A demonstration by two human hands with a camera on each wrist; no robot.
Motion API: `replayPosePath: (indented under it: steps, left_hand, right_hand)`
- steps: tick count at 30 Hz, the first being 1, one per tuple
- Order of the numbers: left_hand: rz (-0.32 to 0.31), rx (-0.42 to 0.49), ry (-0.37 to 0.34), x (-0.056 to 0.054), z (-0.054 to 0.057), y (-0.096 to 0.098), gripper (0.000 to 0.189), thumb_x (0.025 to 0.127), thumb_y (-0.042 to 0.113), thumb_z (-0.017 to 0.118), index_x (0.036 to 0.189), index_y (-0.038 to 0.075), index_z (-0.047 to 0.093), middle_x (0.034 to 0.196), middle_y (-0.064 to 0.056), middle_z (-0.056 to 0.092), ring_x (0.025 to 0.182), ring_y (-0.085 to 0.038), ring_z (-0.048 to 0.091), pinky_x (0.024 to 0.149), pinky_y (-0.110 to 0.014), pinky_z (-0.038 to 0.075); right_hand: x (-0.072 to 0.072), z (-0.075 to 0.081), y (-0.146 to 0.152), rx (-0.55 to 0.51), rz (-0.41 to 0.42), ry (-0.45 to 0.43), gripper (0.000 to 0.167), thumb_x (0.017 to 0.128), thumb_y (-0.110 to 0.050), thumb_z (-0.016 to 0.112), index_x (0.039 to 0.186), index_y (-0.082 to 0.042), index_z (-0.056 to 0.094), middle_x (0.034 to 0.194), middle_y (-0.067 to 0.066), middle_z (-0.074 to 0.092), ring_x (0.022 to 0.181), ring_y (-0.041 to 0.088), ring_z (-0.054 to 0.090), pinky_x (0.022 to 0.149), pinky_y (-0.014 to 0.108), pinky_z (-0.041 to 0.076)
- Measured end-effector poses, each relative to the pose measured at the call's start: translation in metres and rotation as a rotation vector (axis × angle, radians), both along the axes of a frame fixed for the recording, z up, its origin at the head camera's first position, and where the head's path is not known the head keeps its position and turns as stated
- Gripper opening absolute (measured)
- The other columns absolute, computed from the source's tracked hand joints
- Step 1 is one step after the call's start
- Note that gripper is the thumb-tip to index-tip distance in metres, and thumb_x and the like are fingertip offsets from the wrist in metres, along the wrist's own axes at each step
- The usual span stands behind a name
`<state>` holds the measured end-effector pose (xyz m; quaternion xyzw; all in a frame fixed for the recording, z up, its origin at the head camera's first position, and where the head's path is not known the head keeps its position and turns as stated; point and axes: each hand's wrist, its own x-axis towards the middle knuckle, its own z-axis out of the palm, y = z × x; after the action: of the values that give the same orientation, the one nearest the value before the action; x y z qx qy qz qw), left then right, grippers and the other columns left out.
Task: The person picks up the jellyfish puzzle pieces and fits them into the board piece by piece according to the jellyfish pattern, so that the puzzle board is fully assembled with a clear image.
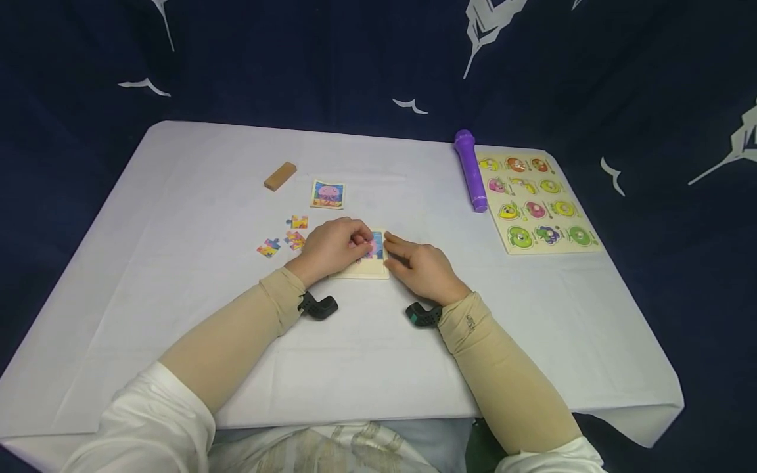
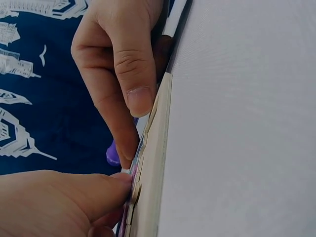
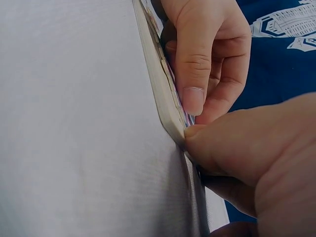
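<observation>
Cream puzzle board (image 1: pixel 374 269) lies flat, near edge running left-right.

1. In the head view, soft, even light makes the tabletop (image 1: pixel 367 368) bright, while the dark blue cloth (image 1: pixel 296 59) behind it stays dim.
2. Shadows there are faint and soft-edged, mostly close to the tan sleeves (image 1: pixel 230 341).
3. Wide-angle distortion stretches the scene toward the lower corners.
4. Small printing on the loose puzzle pieces (image 1: pixel 269 247) looks soft and smeared.
5. Both wrist views are dimmer, turning the white tabletop a flat grey.
6. In the right wrist view, a smooth shadow darkens the tabletop below the puzzle board (image 3: pixel 154 74).
7. The left wrist view shows skin creases fairly crisply.
</observation>
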<state>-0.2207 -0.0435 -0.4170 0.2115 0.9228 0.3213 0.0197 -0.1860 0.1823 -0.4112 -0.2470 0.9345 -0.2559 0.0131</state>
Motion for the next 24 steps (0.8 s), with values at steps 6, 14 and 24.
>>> replayPosePath:
  steps: [6,14,24]
  left_hand:
    - [-0.004,-0.019,0.004,0.0015,0.0018,0.0011,0.011,0.099,0.028,0.069,0.106,0.021,0.073,0.094,0.004,0.065,0.081,-0.013,0.059,0.068,-0.03,0.045]
    - [0.004,-0.012,0.007,0.0027,0.0019,0.0005,0.012,0.099,0.03,0.069,0.106,0.021,0.073,0.094,0.005,0.065,0.08,-0.013,0.059,0.067,-0.03,0.045]
    - [0.067,0.214,0.05,0.0025,0.0019,-0.007,0.012,0.1,0.023,0.066,0.104,0.016,0.074,0.094,0.001,0.07,0.066,-0.014,0.053,0.065,-0.031,0.044]
  right_hand:
    - [-0.0004,-0.0009,0.0004,0.004,0.001,0.008,0.046,0.101,-0.027,0.065,0.143,-0.008,0.06,0.152,0.002,0.055,0.135,0.028,0.056,0.107,0.048,0.049]
    - [-0.0015,-0.0029,0.0007,0.004,0.001,0.007,0.046,0.101,-0.027,0.065,0.143,-0.009,0.06,0.152,0.002,0.054,0.135,0.028,0.056,0.106,0.049,0.049]
    - [-0.0007,-0.0014,0.0007,0.007,0.003,0.003,0.046,0.101,-0.027,0.065,0.143,-0.009,0.06,0.153,0.001,0.054,0.136,0.028,0.055,0.108,0.048,0.048]
